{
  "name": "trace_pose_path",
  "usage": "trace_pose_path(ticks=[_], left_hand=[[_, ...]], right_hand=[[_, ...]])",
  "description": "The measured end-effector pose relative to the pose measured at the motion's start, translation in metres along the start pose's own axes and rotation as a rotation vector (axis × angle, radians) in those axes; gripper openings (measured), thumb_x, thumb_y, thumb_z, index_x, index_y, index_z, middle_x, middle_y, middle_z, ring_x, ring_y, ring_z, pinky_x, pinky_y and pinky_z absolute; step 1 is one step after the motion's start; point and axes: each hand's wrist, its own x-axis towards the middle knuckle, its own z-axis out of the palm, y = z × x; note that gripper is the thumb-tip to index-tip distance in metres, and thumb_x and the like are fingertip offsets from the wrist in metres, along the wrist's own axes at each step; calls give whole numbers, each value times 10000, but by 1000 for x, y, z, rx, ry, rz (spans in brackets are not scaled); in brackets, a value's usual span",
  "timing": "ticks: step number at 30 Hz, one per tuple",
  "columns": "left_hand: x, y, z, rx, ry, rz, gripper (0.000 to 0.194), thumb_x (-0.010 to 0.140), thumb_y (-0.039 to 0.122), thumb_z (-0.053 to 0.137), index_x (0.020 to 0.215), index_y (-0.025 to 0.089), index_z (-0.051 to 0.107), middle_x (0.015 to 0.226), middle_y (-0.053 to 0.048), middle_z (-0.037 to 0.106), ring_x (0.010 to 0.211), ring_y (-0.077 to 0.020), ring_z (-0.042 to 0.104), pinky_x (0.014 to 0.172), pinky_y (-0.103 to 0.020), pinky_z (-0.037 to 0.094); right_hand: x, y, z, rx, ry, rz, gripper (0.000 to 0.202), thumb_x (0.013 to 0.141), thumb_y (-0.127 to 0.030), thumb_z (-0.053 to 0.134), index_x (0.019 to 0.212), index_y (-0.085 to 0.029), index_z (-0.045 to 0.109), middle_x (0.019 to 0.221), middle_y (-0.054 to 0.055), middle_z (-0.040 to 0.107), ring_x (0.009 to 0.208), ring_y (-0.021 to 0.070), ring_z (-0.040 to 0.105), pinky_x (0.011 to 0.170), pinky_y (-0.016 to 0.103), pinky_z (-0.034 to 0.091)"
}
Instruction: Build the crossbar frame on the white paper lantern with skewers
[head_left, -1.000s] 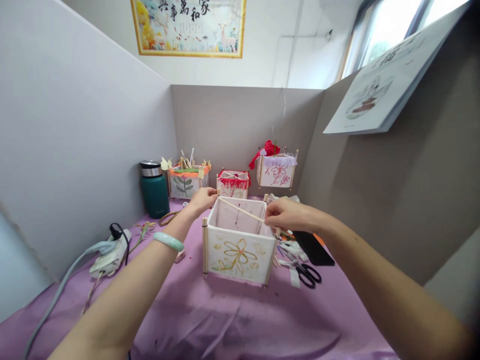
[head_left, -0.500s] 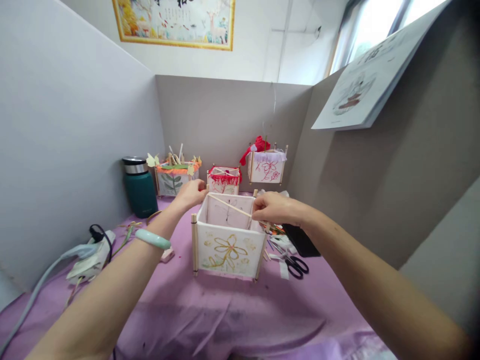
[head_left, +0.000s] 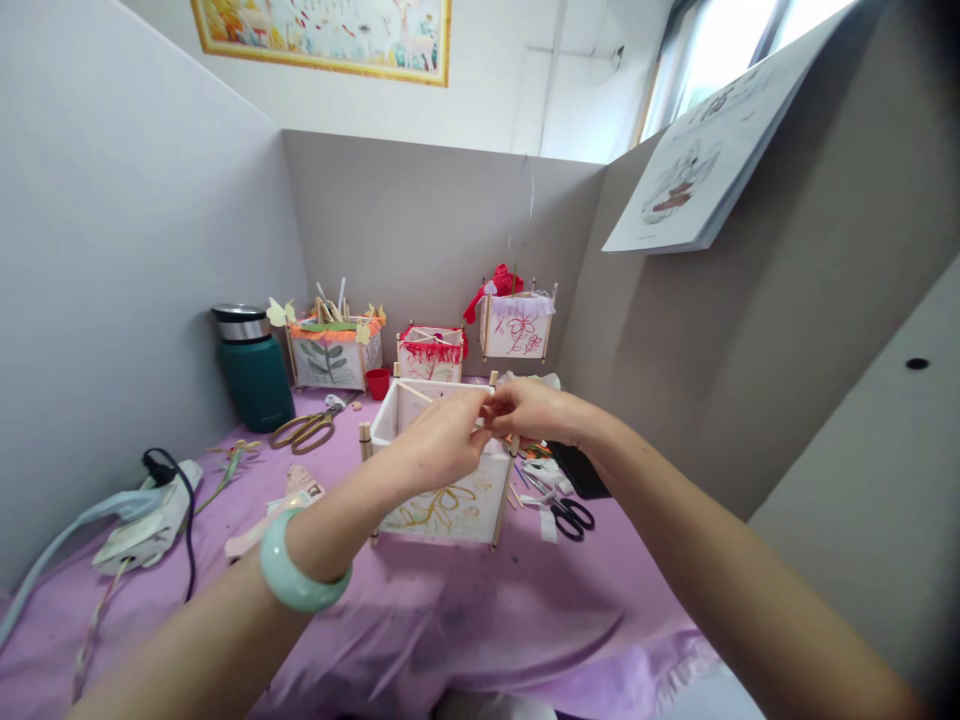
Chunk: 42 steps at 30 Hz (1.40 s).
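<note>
A white box point(head_left: 484, 505) with wooden stick posts and a yellow flower drawn on its front stands on the purple cloth before me. Across its open top runs a thin wooden stick point(head_left: 415, 392), its right end hidden by my hands. My right hand point(head_left: 538, 411) is pinched at the box's right rim, around that end of the stick. Reaching over the front wall, my left hand point(head_left: 442, 438) has its fingertips bent together against the right fingertips. What the left fingers hold is hidden. A pale green bangle point(head_left: 296, 570) circles the left wrist.
Behind stand similar boxes with orange trim point(head_left: 328, 360) and red fringe point(head_left: 431, 355); one with lilac trim point(head_left: 517, 325) hangs. Left are a green bottle point(head_left: 256, 385), bronze scissors point(head_left: 306, 430) and a power strip point(head_left: 146, 535). Black scissors point(head_left: 574, 520) lie right, by a dark flat object point(head_left: 581, 470).
My left hand has moved from the box's far left corner across to the right rim, meeting my right hand. The right hand stays at that rim. The view has shifted slightly.
</note>
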Motion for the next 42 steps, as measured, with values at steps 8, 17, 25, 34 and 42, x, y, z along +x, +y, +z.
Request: trace_pose_path(ticks=[8, 17, 25, 34, 42], left_hand=[[21, -15, 5, -47, -88, -48, 156, 742, 256, 577, 872, 169, 582, 827, -44, 693, 736, -175, 619, 601, -261, 418], [20, -14, 14, 32, -63, 43, 139, 728, 199, 584, 791, 195, 707, 716, 2, 686, 657, -138, 577, 582, -240, 359], [21, -16, 7, -21, -148, 45, 156, 750, 263, 579, 781, 175, 705, 679, 4, 671, 603, -119, 547, 536, -222, 345], [21, -18, 5, -87, -201, 61, 204, 747, 329, 569, 789, 173, 694, 681, -2, 660, 607, -129, 544, 517, -227, 343], [21, -14, 7, -41, -139, 95, 207, 764, 331, 563, 722, 165, 680, 646, -5, 655, 576, -123, 535, 510, -234, 326]], right_hand=[[-9, 10, 8, 242, 97, 62, 84, 729, -248, 608, 722, -187, 551, 581, -5, 589, 413, 100, 511, 372, 213, 380], [-66, 11, 34, 562, 373, -86, 254, 793, -432, 637, 876, -192, 625, 726, -18, 590, 563, 69, 509, 487, 182, 393], [-63, 16, 44, 680, 404, -69, 236, 761, -376, 674, 893, -180, 659, 640, -27, 566, 517, 78, 489, 445, 191, 381], [-63, 18, 47, 683, 421, -56, 241, 750, -389, 679, 874, -183, 663, 599, -38, 561, 494, 80, 489, 430, 193, 375], [-63, 15, 46, 713, 407, -57, 225, 748, -361, 679, 866, -172, 650, 583, -42, 543, 478, 77, 479, 420, 192, 367]])
